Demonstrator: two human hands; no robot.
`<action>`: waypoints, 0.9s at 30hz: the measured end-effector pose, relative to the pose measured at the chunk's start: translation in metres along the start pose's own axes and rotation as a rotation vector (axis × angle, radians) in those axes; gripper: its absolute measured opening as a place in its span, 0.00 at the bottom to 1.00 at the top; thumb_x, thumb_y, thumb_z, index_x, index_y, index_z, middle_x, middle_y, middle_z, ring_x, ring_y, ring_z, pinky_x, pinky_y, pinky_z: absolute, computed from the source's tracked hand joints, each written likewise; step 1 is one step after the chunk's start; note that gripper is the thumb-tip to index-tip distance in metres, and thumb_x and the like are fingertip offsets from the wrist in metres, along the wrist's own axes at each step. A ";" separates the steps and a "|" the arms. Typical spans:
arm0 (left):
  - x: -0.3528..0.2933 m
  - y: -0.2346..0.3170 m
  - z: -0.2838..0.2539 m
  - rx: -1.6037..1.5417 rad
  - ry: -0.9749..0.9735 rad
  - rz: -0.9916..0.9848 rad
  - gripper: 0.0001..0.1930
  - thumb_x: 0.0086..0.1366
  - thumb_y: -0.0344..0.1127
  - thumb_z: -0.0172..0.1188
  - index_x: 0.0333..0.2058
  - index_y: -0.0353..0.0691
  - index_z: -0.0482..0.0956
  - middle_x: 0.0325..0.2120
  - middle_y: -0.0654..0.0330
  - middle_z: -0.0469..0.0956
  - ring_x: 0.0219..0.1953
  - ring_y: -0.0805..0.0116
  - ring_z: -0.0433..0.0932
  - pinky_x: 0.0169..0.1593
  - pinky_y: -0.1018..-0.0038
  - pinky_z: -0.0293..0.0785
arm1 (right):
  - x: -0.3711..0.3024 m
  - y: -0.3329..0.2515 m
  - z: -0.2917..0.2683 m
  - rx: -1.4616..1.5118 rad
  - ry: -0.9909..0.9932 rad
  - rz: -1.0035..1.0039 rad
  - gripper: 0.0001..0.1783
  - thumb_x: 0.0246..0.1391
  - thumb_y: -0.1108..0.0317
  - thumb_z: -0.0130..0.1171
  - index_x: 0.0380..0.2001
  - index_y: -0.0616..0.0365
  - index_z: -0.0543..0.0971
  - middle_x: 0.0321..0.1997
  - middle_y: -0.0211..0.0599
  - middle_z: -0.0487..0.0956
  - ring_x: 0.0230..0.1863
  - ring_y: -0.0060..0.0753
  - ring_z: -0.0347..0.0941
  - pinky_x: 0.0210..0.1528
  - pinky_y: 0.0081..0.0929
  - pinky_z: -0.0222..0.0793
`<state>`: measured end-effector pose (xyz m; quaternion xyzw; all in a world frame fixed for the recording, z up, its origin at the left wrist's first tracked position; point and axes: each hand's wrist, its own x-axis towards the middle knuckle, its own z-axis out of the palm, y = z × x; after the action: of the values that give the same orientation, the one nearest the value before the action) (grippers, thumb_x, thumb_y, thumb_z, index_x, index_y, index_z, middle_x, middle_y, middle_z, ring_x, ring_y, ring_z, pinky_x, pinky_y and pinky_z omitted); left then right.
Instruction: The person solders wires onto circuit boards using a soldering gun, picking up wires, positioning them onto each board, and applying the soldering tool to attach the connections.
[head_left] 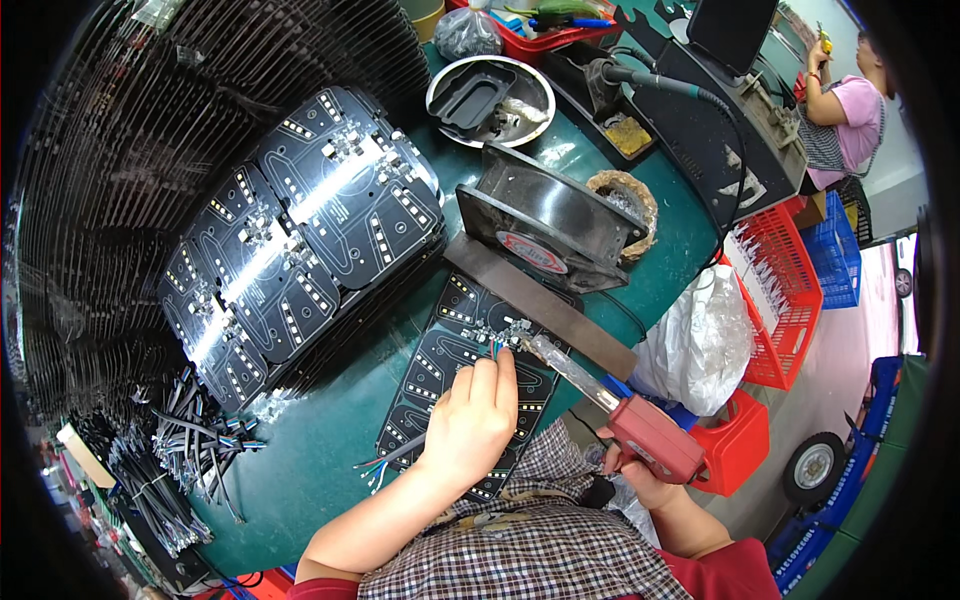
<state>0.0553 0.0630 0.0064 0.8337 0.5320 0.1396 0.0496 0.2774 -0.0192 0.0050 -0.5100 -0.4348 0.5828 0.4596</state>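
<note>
The stacked boards [330, 240] look glossy, the soldering gun's casing [655, 438] smooth plastic, the apron [500, 560] matt cloth.

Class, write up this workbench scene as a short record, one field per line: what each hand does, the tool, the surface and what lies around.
Left hand: fingertips at thin coloured wires on a black circuit board
Right hand: grips a red soldering gun
Tool tip: points at the board near the left fingertips; contact unclear
Beyond the board: dark bar, then black fan
To the left: stacked black boards, black cables
Surface: green tabletop
Background: person in pink top
</note>
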 end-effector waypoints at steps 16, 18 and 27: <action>0.001 0.001 -0.001 0.005 -0.008 -0.006 0.24 0.46 0.26 0.54 0.46 0.28 0.73 0.28 0.59 0.68 0.31 0.67 0.72 0.28 0.77 0.75 | 0.011 -0.011 0.002 -0.069 -0.098 0.106 0.33 0.50 0.57 0.64 0.54 0.67 0.65 0.41 0.43 0.76 0.24 0.24 0.72 0.25 0.21 0.68; 0.001 0.001 -0.001 0.019 -0.005 -0.008 0.24 0.46 0.25 0.54 0.46 0.27 0.73 0.28 0.59 0.67 0.30 0.67 0.72 0.28 0.77 0.75 | 0.012 -0.010 0.002 -0.073 -0.101 0.087 0.33 0.50 0.58 0.64 0.54 0.67 0.65 0.39 0.41 0.76 0.24 0.24 0.72 0.26 0.20 0.68; 0.003 0.005 -0.004 0.089 -0.032 -0.012 0.23 0.46 0.25 0.54 0.45 0.28 0.73 0.26 0.61 0.66 0.29 0.69 0.71 0.27 0.78 0.74 | 0.015 -0.023 0.004 -0.226 -0.026 0.084 0.35 0.41 0.70 0.69 0.54 0.70 0.69 0.42 0.39 0.80 0.34 0.22 0.75 0.39 0.19 0.71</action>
<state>0.0597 0.0639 0.0114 0.8340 0.5418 0.1018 0.0217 0.2743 0.0000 0.0245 -0.5688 -0.4818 0.5554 0.3686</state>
